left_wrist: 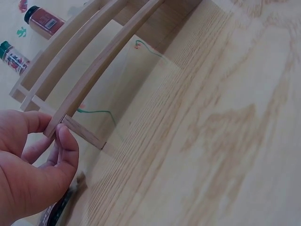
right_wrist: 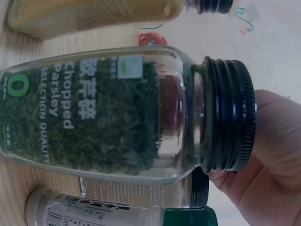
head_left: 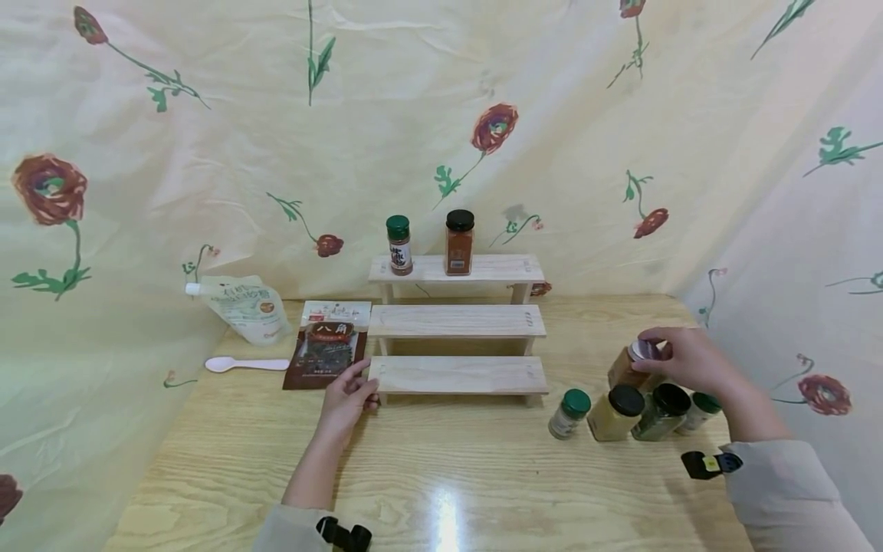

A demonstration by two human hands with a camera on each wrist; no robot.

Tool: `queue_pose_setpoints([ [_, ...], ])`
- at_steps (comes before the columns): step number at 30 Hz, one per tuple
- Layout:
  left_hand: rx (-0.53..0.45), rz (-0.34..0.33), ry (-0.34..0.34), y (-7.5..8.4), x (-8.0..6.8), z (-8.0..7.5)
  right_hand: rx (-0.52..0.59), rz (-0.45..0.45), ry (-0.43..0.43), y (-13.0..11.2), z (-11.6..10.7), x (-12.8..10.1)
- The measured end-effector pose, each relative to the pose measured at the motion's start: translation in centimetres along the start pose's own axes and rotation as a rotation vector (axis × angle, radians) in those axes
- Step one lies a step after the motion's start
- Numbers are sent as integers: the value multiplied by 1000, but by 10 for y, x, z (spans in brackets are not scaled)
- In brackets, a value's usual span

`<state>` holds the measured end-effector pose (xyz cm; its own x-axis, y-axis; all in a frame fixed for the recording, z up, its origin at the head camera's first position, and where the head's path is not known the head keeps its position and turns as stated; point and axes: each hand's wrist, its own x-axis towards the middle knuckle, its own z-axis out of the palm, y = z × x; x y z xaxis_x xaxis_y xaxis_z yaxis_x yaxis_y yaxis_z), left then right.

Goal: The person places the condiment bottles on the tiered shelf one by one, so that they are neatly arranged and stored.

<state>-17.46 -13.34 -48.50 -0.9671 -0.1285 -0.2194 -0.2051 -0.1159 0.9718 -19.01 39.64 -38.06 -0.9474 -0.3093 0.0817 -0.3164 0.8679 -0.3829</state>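
A three-step wooden rack (head_left: 458, 373) stands mid-table. My left hand (head_left: 349, 399) pinches the left end of its lowest step, thumb and fingers around the board's corner (left_wrist: 56, 123). At the right, my right hand (head_left: 690, 358) grips a brown spice jar (head_left: 623, 372) by its lid, behind the other jars. In front of it are a yellow-filled jar (head_left: 614, 414), a chopped parsley jar (head_left: 660, 412) and two green-capped bottles, one at the left (head_left: 569, 414) and one at the right (head_left: 700, 412). The parsley jar (right_wrist: 108, 113) hides part of my right hand in the right wrist view.
On the top step stand a green-capped bottle (head_left: 399, 245) and a black-lidded jar of red-brown spice (head_left: 459, 244). Left of the rack lie a brown star anise packet (head_left: 327, 345), a white spouted pouch (head_left: 248, 310) and a white spoon (head_left: 247, 364). Flowered cloth (head_left: 386, 153) hangs behind.
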Motion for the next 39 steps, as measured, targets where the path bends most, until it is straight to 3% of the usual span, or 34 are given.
queue_pose_setpoints([
  [6, -9, 3, -3, -1, -1, 0, 17, -24, 71, 2, 2, 0],
  [13, -2, 2, -4, -2, -1, 0, 45, -77, 284, -6, -3, 9],
  [19, 2, 7, -11, -2, 0, -1, 85, -20, 390, -24, -16, 21],
  [23, -4, 12, -12, -2, -1, -1, 129, -29, 448, -37, -21, 32],
  [39, -11, 21, -21, 0, -2, -1, 240, -116, 504, -92, -40, 79],
])
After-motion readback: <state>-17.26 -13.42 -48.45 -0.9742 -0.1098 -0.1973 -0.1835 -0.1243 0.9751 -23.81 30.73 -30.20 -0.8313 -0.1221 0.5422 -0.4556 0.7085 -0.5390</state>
